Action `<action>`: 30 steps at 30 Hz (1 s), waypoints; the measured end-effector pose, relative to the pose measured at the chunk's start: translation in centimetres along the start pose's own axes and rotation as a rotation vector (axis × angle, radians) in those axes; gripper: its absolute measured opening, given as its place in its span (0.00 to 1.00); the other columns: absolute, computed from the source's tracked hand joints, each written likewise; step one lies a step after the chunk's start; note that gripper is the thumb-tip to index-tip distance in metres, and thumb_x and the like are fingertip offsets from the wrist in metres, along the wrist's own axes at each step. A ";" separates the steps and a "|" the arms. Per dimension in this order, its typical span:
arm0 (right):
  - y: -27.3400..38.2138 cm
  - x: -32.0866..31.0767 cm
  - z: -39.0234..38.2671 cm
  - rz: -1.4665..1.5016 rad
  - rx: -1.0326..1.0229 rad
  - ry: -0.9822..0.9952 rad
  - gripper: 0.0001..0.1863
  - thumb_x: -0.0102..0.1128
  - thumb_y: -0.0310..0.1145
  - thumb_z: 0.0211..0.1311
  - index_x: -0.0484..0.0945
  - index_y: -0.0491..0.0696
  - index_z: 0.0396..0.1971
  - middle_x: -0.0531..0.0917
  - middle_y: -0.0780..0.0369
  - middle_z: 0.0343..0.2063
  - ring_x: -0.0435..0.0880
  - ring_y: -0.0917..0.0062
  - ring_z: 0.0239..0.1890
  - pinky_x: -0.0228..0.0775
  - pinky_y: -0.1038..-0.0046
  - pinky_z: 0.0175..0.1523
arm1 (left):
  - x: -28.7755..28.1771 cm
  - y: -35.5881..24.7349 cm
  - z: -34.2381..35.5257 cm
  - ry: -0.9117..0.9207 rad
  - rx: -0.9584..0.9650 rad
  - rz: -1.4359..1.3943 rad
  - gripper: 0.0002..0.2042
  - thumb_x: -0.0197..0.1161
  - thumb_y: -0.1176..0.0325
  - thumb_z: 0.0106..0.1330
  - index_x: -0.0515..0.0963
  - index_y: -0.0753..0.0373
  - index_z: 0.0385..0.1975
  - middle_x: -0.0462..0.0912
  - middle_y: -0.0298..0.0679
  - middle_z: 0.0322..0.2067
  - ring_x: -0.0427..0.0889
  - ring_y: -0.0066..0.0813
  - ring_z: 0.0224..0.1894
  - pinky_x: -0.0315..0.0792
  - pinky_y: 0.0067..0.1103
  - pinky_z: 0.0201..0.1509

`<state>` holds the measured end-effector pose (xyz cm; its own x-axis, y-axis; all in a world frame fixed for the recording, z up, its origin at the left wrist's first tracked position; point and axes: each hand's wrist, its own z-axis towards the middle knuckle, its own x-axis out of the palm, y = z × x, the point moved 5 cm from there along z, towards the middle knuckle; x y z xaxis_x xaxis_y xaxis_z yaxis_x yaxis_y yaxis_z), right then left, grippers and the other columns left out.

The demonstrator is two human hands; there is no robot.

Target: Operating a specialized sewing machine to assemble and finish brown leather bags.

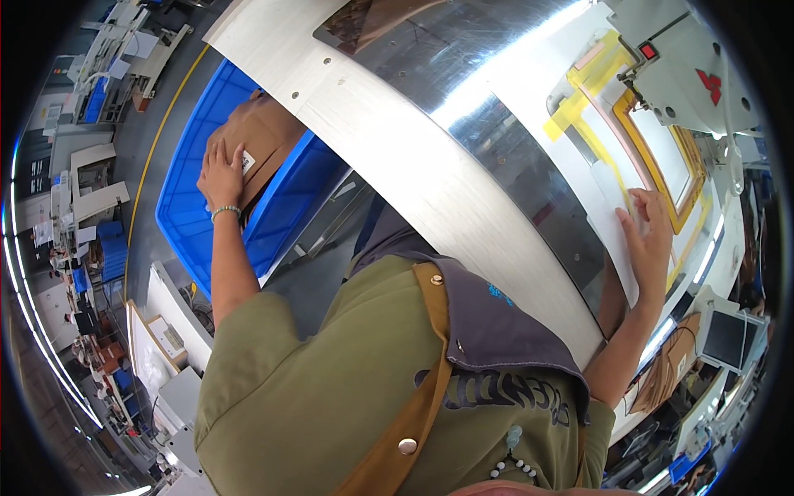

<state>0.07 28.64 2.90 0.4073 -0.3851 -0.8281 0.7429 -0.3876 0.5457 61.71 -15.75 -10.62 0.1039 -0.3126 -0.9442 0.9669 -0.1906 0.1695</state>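
Head view has a person sitting between a big blue bin [186, 194] and a machine table [397, 149], one hand busy at each. So, the bin: it's piled with flat brown pieces [277, 124], loosely stacked and slanting against each other. The left hand [222, 178] is on that pile, fingers spread wide over the top piece, thumb out to the side.

Right hand [645, 227] is way over at the other end, thumb and forefinger apart, fingertips by a white sheet [585, 186] just beside a yellow frame [662, 183]. Can't tell if it's touching the frame itself. That frame sits right under the white machine head [682, 74], so it's tight up there. Yellow tape [571, 116] runs along the sheet's edges.

Bin's near end tucks up against the table edge, and a long stretch of pale metal runs between the two hands. On the far side there's gray floor with a yellow line [147, 165] curving past.

For markings: a small white label [248, 161] with dark print on a brown piece, a red logo [709, 85] on the machine, and dark lettering across the person's green shirt [331, 372].
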 end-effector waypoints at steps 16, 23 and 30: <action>2.3 -2.9 -0.8 -0.251 -0.205 -0.037 0.24 0.64 0.31 0.70 0.77 0.47 0.66 0.76 0.55 0.67 0.70 0.57 0.72 0.58 0.56 0.76 | -23.0 -29.1 2.7 -0.466 0.828 -1.299 0.14 0.66 0.75 0.69 0.84 0.61 0.54 0.85 0.42 0.56 0.83 0.41 0.59 0.77 0.30 0.61; 1.6 -0.5 -4.7 -0.395 -0.176 0.043 0.35 0.50 0.47 0.78 0.57 0.50 0.79 0.58 0.52 0.79 0.53 0.55 0.81 0.45 0.52 0.81 | -26.7 -46.4 -7.2 -0.035 1.589 -1.354 0.17 0.69 0.62 0.68 0.80 0.62 0.53 0.80 0.44 0.58 0.80 0.44 0.58 0.77 0.34 0.58; -1.1 1.2 -3.9 -0.158 -0.084 0.073 0.27 0.58 0.29 0.69 0.74 0.44 0.68 0.69 0.53 0.74 0.63 0.54 0.77 0.52 0.57 0.80 | -25.2 -55.0 -9.3 0.183 1.792 -1.159 0.23 0.75 0.57 0.60 0.79 0.67 0.47 0.76 0.51 0.43 0.78 0.50 0.49 0.74 0.39 0.53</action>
<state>1.76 31.88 0.79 0.3178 -0.2621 -0.9112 0.8411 -0.3657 0.3985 8.04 11.31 1.24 -0.0986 0.6135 -0.7835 -0.6002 -0.6647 -0.4449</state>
